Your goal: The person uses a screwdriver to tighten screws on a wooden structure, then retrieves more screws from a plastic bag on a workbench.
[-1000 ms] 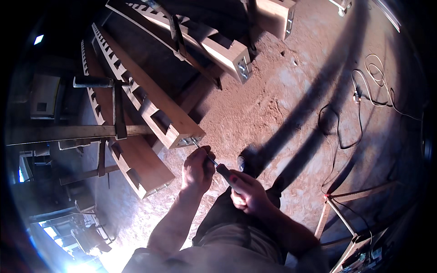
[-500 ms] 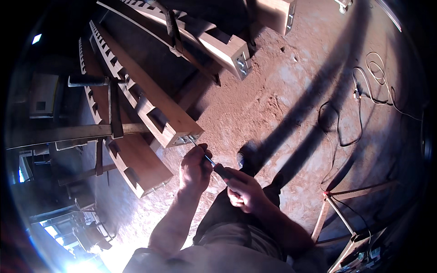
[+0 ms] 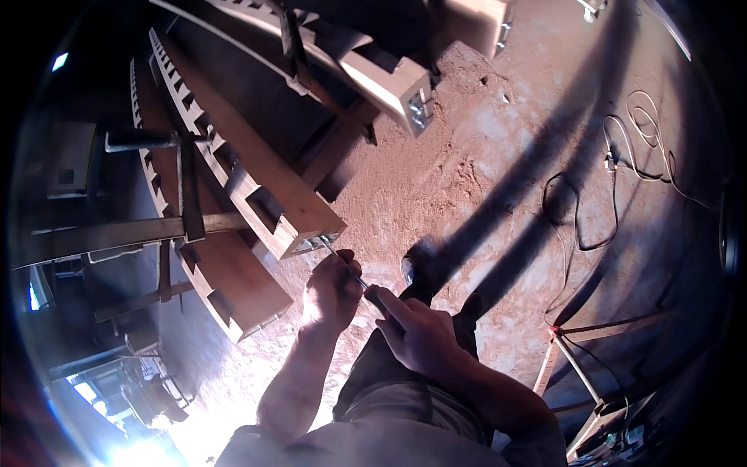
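Note:
My right hand is closed round the dark handle of a screwdriver, its index finger stretched along the handle. The thin metal shaft runs up and to the left. My left hand has its fingers curled about the shaft, close to the tip. That tip meets metal hardware on the end face of a long notched wooden beam. Exactly how the tip sits in the hardware is too small to tell.
A second notched beam lies to the left, and a third beyond, with metal fittings on its end. A clamp stands over a wooden crossbar. Cables lie on the dusty floor at right, near a wooden frame.
My right hand has turned on the screwdriver handle, its back now facing up. My left hand stays at the shaft. The view has shifted slightly.

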`<act>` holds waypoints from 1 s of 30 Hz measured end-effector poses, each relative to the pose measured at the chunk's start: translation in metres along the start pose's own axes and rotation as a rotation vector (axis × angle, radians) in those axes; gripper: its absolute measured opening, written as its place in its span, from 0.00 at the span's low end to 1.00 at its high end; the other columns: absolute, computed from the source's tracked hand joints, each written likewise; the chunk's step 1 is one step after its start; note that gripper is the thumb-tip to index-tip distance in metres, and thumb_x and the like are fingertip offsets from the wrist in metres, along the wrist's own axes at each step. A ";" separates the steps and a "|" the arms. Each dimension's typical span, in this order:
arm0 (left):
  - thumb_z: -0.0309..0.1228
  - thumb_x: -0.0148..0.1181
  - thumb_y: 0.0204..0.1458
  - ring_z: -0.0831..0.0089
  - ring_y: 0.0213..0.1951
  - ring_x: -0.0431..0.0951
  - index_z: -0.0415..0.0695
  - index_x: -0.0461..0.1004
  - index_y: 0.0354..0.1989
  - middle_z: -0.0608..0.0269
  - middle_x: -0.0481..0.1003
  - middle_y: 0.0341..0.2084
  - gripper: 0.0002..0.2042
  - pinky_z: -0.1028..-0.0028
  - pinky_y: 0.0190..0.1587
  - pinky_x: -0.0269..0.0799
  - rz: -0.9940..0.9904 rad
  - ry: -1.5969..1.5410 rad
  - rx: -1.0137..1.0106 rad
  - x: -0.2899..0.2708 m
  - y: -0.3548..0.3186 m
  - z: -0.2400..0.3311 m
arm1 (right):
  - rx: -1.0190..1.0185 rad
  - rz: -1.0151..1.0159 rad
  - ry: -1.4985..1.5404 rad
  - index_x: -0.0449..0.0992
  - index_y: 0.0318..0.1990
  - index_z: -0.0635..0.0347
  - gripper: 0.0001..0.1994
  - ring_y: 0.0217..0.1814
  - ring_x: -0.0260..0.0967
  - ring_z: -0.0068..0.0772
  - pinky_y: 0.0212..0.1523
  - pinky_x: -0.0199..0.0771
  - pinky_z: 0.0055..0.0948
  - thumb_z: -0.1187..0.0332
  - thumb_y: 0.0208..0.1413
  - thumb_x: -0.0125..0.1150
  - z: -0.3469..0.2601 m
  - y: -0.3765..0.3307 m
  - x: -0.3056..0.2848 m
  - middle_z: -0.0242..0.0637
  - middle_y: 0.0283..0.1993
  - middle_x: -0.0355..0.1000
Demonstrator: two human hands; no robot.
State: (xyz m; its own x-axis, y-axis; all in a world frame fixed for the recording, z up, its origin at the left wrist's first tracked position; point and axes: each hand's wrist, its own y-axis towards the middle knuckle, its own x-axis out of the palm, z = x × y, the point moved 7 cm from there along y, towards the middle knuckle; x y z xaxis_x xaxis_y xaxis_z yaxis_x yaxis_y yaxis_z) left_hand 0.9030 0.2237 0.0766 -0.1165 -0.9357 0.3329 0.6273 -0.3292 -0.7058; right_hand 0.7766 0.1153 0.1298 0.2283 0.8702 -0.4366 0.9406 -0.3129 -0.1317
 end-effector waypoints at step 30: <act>0.39 0.53 0.57 0.80 0.25 0.68 0.36 0.63 0.54 0.63 0.70 0.24 0.22 0.82 0.24 0.63 -0.090 0.023 0.016 -0.011 0.007 -0.005 | 0.478 -0.215 0.887 0.70 0.55 0.45 0.18 0.26 0.70 0.37 0.27 0.69 0.32 0.65 0.56 0.57 0.029 0.010 0.030 0.40 0.24 0.69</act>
State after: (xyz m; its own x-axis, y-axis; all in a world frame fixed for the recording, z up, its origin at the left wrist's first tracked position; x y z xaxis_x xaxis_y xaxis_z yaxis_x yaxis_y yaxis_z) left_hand 0.9050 0.2315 0.0651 -0.1910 -0.9050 0.3801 0.6253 -0.4107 -0.6636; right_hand 0.7854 0.1269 0.0898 0.3527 0.8328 0.4266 0.8296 -0.0674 -0.5543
